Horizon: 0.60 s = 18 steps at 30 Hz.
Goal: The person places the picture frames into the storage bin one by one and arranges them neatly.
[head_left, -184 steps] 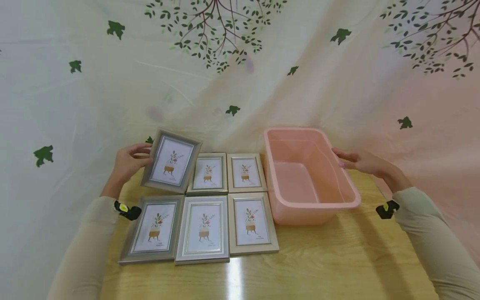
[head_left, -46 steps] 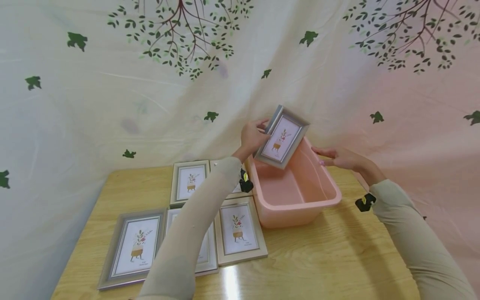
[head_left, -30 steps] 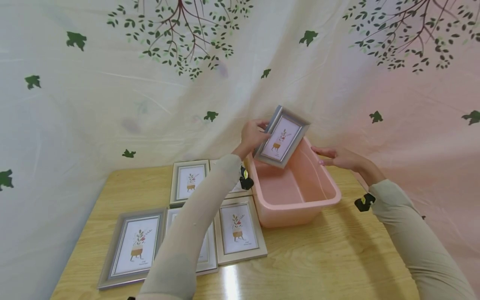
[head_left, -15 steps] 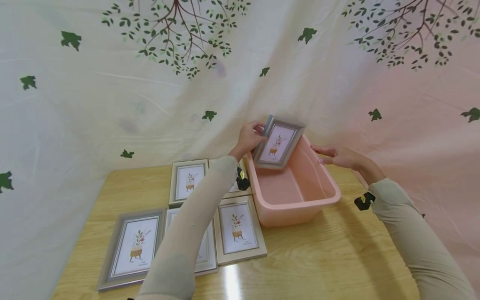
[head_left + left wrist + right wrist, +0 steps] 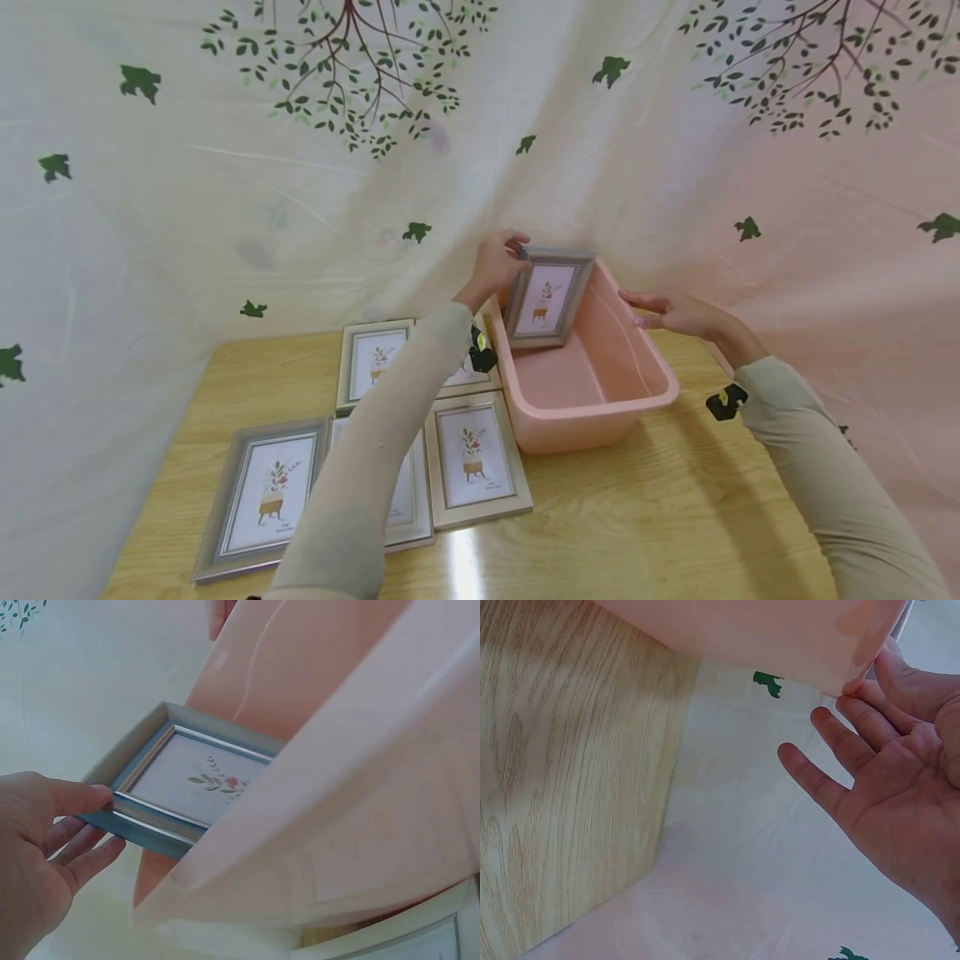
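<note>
My left hand (image 5: 495, 268) pinches a grey-silver picture frame (image 5: 546, 302) at its upper left corner, thumb on the front and fingers behind. The frame stands tilted inside the far end of a pink plastic tub (image 5: 600, 410), its top edge near the rim. In the left wrist view, the tub's wall (image 5: 322, 780) hides the frame's lower part. My right hand (image 5: 678, 315) holds the tub's right rim between thumb and forefinger; in the right wrist view the other fingers (image 5: 810, 776) extend away from the wall.
Left of the tub lie several picture frames in two rows: a large grey one (image 5: 268, 492), a silver one (image 5: 408, 504) partly under my left sleeve, a cream one (image 5: 474, 458), and two smaller ones behind. Patterned cloth (image 5: 337, 208) hangs behind the wooden table (image 5: 637, 525).
My left hand has carried the grey-silver frame from the back left of the table to the tub, then lowered it inside, turning it more upright. My right hand stays at the rim.
</note>
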### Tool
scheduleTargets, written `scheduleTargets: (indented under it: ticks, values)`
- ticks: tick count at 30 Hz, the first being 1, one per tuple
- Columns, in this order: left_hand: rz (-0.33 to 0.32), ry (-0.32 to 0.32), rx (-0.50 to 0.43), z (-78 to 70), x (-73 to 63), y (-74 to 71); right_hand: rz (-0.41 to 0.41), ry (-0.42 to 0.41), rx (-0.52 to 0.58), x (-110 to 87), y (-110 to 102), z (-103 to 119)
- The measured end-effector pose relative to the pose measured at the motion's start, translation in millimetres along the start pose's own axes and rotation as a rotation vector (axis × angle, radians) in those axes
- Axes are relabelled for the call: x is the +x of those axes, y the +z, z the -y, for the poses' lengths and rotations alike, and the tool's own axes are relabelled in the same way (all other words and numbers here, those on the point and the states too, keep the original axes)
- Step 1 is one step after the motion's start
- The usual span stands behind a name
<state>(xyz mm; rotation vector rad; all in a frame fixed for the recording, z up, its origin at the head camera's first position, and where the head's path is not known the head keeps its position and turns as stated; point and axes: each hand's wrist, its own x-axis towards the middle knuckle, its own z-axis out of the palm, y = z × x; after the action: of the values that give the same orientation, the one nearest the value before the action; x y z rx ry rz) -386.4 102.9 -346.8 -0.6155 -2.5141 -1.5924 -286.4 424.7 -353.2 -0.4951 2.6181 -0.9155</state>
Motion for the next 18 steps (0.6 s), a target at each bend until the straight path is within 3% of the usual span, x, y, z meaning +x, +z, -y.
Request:
scheduleTargets:
  ticks: [9, 18]
  values:
    - [0.044, -0.016, 0.037, 13.8, 2.7, -16.4, 0.030, -0.024, 0.002, -4.3, -2.1, -0.7]
    - [0.051, -0.031, -0.006, 31.9, -3.7, -24.5, 0.042, -0.019, 0.049, -3.7, 0.7, -5.7]
